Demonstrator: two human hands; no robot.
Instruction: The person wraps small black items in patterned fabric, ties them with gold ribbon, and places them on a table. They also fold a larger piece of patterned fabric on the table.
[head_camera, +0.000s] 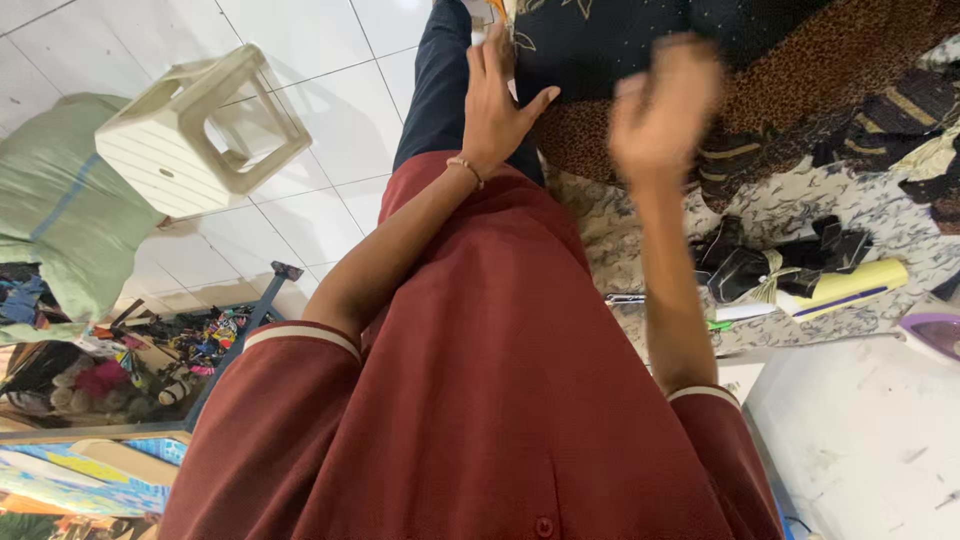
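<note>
Left hand (495, 105) flat on dark patterned cloth (600, 40), fingers spread apart, right hand (660, 110) blurred above brown patterned fabric (800, 80), grip unclear, counter (860, 440) nearby

Matt patterned dark cloth (640, 40) under the hands, glossy white floor tiles (330, 60), a smooth cream plastic stool (175, 140).

No signs, screens or labels in view. Only package-like thing: flat yellow oblong packet w/ dark stripe (848, 284), lying tilted on patterned grey-white cloth (800, 210) at right, just beside crumpled black wrapper bundle (770, 262). Its print too small to tell.
</note>
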